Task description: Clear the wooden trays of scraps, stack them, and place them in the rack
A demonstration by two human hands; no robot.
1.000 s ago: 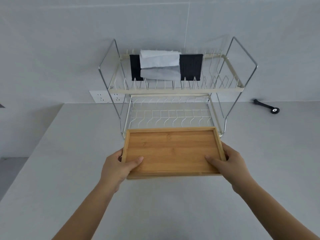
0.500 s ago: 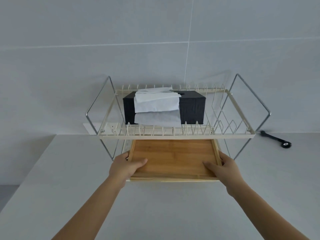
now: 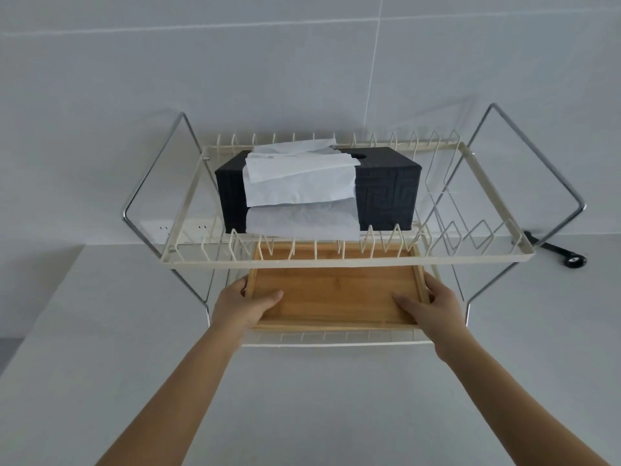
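A wooden tray [image 3: 336, 294] lies flat inside the lower tier of the two-tier wire dish rack [image 3: 346, 260], its far part hidden under the upper shelf. My left hand [image 3: 240, 302] grips the tray's near left corner, thumb on the inside. My right hand [image 3: 428, 306] grips the near right corner the same way. I cannot tell whether more than one tray is stacked there. The tray's surface shows no scraps.
A black tissue box [image 3: 319, 188] with white tissues hanging out sits on the rack's upper shelf. A black tool [image 3: 557, 255] lies on the grey counter [image 3: 302, 398] to the right. A wall socket [image 3: 178, 230] is behind the rack's left side.
Both hands have pushed the tray forward from in front of the rack into the lower tier. The view has tilted up and come closer to the rack.
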